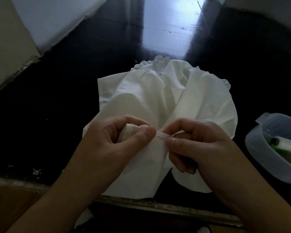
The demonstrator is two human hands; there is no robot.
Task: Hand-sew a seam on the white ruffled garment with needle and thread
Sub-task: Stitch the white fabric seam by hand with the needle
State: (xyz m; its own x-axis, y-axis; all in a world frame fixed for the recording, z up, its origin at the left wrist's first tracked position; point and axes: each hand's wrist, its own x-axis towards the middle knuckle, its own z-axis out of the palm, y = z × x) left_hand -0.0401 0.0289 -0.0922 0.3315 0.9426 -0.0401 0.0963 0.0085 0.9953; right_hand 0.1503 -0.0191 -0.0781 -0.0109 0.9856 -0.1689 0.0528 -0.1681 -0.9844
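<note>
The white ruffled garment (158,98) lies spread on a dark table, its frilled edge at the far side. My left hand (121,142) grips a bunched fold of the cloth between thumb and curled fingers. My right hand (196,145) pinches the same fold's edge right beside it, thumb and forefinger pressed together. A short pale sliver between the two hands may be the needle (161,135); it is too small and dim to be sure. No thread can be made out.
A translucent plastic box (259,148) stands at the right table edge, holding a white thread spool (286,144) and something green. The black tabletop (57,115) reflects window light at the far middle. A wall rises at the left. The table's worn front edge (158,206) runs below my wrists.
</note>
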